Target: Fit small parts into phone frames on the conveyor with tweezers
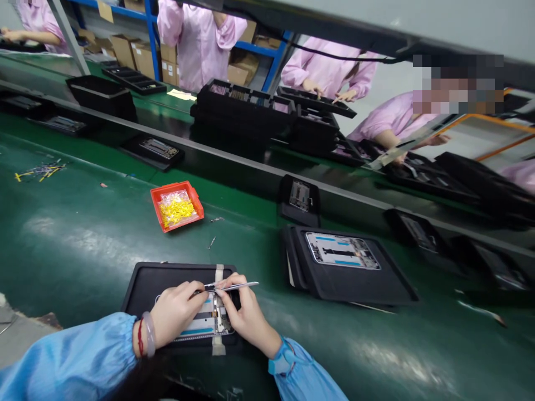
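Note:
My left hand (178, 312) and my right hand (244, 314) meet over a phone frame (207, 323) lying in a black tray (146, 284) on the green bench. My right hand pinches metal tweezers (234, 287) that point right. My left hand's fingers are curled, touching the tweezers' near end above the frame. Both sleeves are blue. A strip of tape (219, 273) crosses the tray.
An orange bin (177, 205) of small yellow parts sits behind the tray. To the right lies another black tray with a phone frame (343, 250). More trays ride the dark conveyor (251, 167). People in pink coats (200, 39) work across it. Loose yellow bits (42, 170) lie far left.

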The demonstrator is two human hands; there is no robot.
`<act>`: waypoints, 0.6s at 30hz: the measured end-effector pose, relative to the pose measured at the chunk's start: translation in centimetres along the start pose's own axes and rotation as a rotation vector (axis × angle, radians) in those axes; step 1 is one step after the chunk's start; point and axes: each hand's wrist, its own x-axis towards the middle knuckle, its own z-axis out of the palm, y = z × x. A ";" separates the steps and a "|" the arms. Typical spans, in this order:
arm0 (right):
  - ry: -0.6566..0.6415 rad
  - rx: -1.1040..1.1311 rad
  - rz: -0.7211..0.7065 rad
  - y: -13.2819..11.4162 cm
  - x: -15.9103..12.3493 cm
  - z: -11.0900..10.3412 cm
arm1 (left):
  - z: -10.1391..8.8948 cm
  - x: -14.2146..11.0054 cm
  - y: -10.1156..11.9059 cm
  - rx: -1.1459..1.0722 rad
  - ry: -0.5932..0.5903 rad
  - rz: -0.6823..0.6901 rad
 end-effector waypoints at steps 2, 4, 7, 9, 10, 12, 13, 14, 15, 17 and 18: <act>0.001 -0.010 0.020 0.1 0.0 0.0 | -0.1 0.1 0.0 -0.006 0.011 0.009; 0.001 -0.015 0.038 0.1 0.0 0.0 | -0.2 0.2 -0.1 -0.013 0.018 0.023; -0.002 -0.005 0.052 0.1 0.1 0.0 | -0.2 0.3 -0.1 -0.016 0.016 0.046; 0.000 -0.001 0.059 0.1 0.1 0.0 | -0.2 0.3 -0.1 -0.009 0.006 0.053; 0.000 0.000 0.065 0.1 0.1 0.0 | -0.2 0.3 -0.1 -0.004 0.000 0.055; 0.003 -0.004 0.073 0.1 0.1 0.0 | -0.2 0.3 -0.1 0.013 -0.014 0.062; 0.007 -0.008 0.074 0.0 0.1 0.0 | -0.2 0.3 -0.1 0.022 -0.022 0.068; 0.012 -0.013 0.073 0.0 0.0 0.0 | -0.2 0.3 0.0 0.029 -0.028 0.073; 0.018 -0.021 0.068 0.0 0.0 0.0 | -0.2 0.2 0.1 0.031 -0.032 0.076; 0.030 -0.043 0.048 0.0 -0.1 0.0 | -0.3 0.2 0.3 0.023 -0.031 0.068; 0.030 -0.053 0.038 0.0 -0.2 0.0 | -0.3 0.1 0.4 0.017 -0.029 0.058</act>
